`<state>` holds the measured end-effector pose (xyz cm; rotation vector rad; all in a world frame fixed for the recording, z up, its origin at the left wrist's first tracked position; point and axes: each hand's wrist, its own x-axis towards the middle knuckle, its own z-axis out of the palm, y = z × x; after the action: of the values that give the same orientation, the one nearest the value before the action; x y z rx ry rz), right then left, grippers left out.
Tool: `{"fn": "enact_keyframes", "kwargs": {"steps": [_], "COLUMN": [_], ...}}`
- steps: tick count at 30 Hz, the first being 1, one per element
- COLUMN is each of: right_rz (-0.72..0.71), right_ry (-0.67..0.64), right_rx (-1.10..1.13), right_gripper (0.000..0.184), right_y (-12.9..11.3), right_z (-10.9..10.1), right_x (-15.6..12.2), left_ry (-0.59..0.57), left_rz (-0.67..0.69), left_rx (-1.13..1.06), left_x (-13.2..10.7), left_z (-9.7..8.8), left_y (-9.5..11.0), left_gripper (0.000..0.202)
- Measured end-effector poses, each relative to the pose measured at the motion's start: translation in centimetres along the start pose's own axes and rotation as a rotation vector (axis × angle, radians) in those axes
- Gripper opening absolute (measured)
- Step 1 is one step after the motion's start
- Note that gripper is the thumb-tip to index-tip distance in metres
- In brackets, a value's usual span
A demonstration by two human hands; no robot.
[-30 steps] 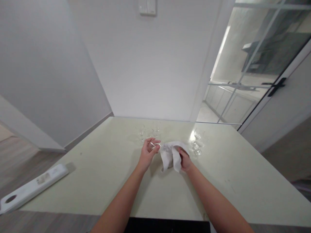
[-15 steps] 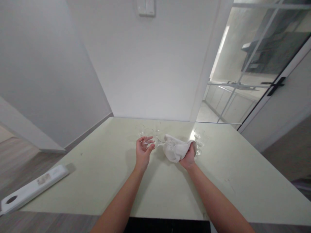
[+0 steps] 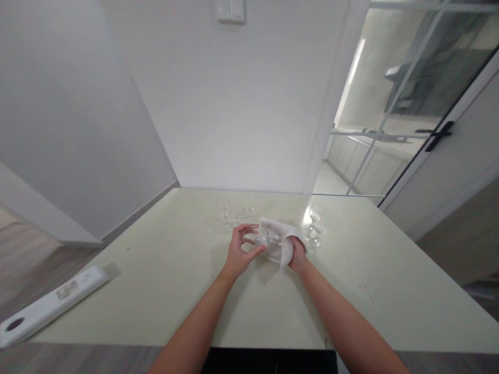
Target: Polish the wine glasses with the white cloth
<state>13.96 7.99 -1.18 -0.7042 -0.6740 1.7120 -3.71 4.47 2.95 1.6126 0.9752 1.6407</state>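
My left hand (image 3: 242,248) is curled round the bowl of a clear stemmed glass (image 3: 260,239), which lies on its side in the air above the table. Its stem end runs into a white cloth (image 3: 275,228). Bunched in my right hand (image 3: 298,253), the cloth covers that end, so the glass's foot is hard to see. Behind my left hand stand several clear glasses (image 3: 237,212). More stemmed glasses (image 3: 315,228) stand just beyond my right hand; how many is hard to tell.
The pale table (image 3: 163,280) reaches to a white wall (image 3: 234,114). At its left edge lies a long white board-like object (image 3: 54,301) with a dark oval at one end. A black object (image 3: 268,361) sits at the near edge. A glazed door (image 3: 390,130) stands at right.
My left hand has moved right, bringing the glass closer to the cloth. My right hand has shifted slightly left, and the cloth has folded round the stem end.
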Motion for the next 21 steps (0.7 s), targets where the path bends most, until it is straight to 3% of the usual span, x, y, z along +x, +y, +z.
{"fn": "enact_keyframes", "kwargs": {"steps": [4, 14, 17, 21], "right_rz": [-0.037, -0.144, -0.104, 0.02], "right_ry": [0.089, -0.011, -0.029, -0.125], "right_rx": [-0.105, -0.332, -0.36, -0.396], "right_gripper": [0.033, 0.03, 0.028, 0.022], "right_y": [0.3, 1.7, 1.8, 1.1], "right_z": [-0.4, -2.1, -2.4, -1.1], "right_x": [0.2, 0.9, 0.9, 0.0], "left_ry": [-0.036, -0.117, -0.124, -0.154], "left_rz": [-0.008, -0.037, -0.042, -0.058], "left_rx": [0.01, 0.04, 0.038, 0.028], "left_x": [0.0, -0.4, -0.5, -0.4], "left_z": [-0.2, -0.2, -0.2, -0.3], "left_y": [0.0, -1.2, -1.1, -0.7], "left_gripper": [0.064, 0.067, 0.065, 0.062]}}
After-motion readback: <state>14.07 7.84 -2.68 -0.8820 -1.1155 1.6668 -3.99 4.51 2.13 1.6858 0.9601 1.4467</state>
